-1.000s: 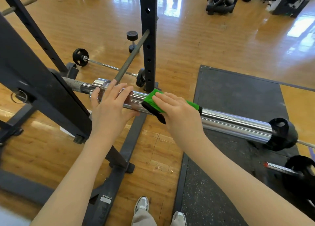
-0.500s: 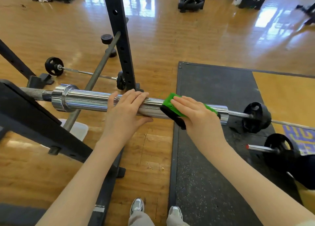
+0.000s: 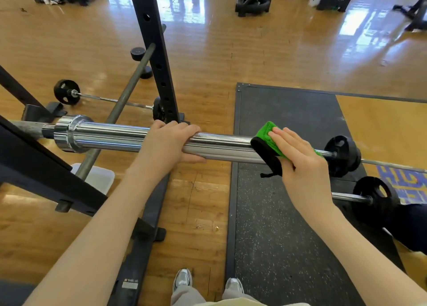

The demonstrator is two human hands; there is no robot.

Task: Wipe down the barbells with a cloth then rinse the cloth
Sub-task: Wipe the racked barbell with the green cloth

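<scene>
Shoes [image 3: 182, 280]: two pale trainers at the bottom edge, toes at the seam between wooden floor and rubber mat [image 3: 277, 213].
Left hand [image 3: 166, 144]: fingers curled over the chrome barbell sleeve [image 3: 111, 137], thumb beneath, steadying it.
Right hand [image 3: 300, 164]: fingers straight, pressing the green cloth [image 3: 265, 134] flat around the sleeve.
Change: cloth has slid outward, from close beside the left hand to well apart from it, near the sleeve's outer end.
Meaning: this sleeve looks almost wiped; rinsing not yet done.
Beyond: black rack upright [image 3: 157, 51], small loaded barbells [image 3: 69, 93] on the floor.
</scene>
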